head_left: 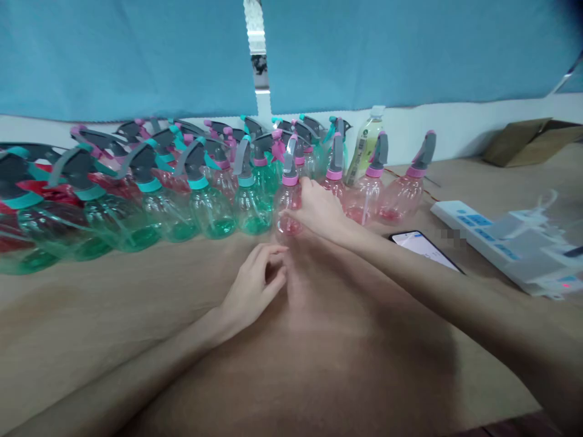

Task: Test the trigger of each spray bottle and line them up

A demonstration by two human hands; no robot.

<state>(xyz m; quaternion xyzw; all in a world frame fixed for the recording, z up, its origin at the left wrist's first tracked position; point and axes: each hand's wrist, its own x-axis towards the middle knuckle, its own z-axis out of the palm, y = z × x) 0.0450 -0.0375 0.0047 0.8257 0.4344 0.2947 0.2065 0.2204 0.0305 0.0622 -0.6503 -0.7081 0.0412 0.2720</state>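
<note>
My right hand (319,207) reaches to a clear pink spray bottle (286,203) with a pink collar and grey trigger head. Its thumb lies across the bottle's front and the fingers go round the right side, partly hidden. The bottle stands upright on the table. My left hand (255,282) hovers low over the table in front of the bottles, empty, fingers curved with a gap to the thumb. Just left of the gripped bottle is a green spray bottle (254,206) with a turquoise collar. Another pink spray bottle (367,197) stands to the right.
Several more green and pink spray bottles fill the back left of the table (182,340). A labelled drink bottle (365,145) stands by the wall. To the right lie a phone (423,249), a white power strip (483,240) with plugs and a brown cardboard box (531,142).
</note>
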